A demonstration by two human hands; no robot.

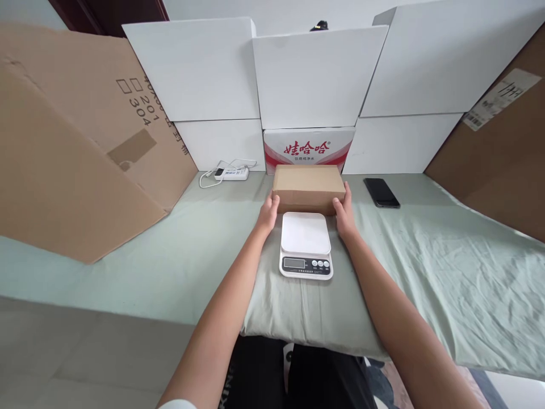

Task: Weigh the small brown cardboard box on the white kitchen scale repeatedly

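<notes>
Fingers of the left hand press the left end of the brown cardboard box, gripping it. The box sits on the green sheet, just behind the white scale. The right hand clasps its right end. A black phone lies further right.

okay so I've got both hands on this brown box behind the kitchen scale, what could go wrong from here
1. The cardboard box looks wider than the scale platform, so set on it, it might overhang, tip, or cover the display.
2. The scale sits on a wrinkled green sheet, a soft base that may let it rock.
3. Your left hand and right hand grip only the box's ends; the phone lies close to the right hand and could get knocked.
</notes>
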